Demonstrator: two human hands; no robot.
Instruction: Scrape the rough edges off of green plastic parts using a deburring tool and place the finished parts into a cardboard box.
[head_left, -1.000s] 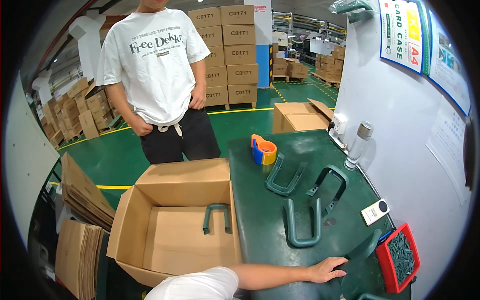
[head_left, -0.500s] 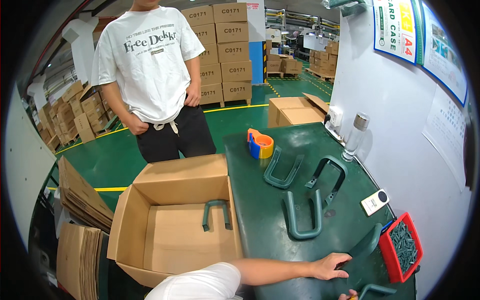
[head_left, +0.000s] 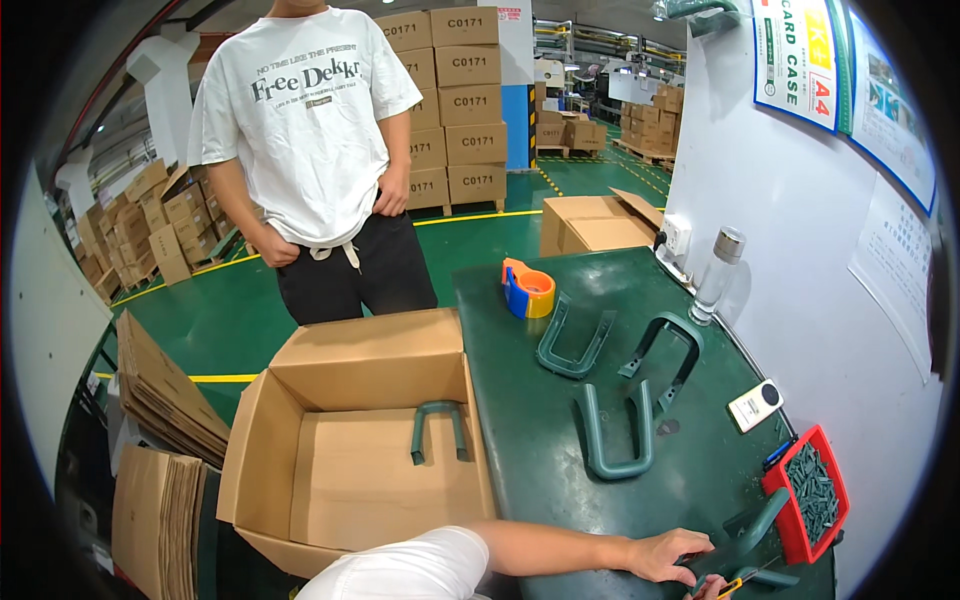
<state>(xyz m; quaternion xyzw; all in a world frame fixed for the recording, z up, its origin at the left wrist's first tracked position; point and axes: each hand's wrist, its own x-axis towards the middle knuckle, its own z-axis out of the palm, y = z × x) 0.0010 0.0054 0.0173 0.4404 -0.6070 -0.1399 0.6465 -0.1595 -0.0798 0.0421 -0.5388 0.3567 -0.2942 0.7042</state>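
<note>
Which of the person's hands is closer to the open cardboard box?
Left. The left hand lies on the green table to the right of the box, with its forearm passing the box's near corner. The right hand peeks in at the lower edge, farther right.

I see a big open cardboard box (head_left: 360, 440) with one green U-shaped handle (head_left: 438, 430) lying inside; three more green handles (head_left: 615, 440) lie on the green table (head_left: 520, 400); an orange and blue tape dispenser (head_left: 527, 290) sits near the far edge; a clear bottle (head_left: 718, 272) stands by the wall; a person in a white shirt (head_left: 305, 120) stands behind the box; flat cardboard stacks (head_left: 165, 400) lie on the floor.
</note>
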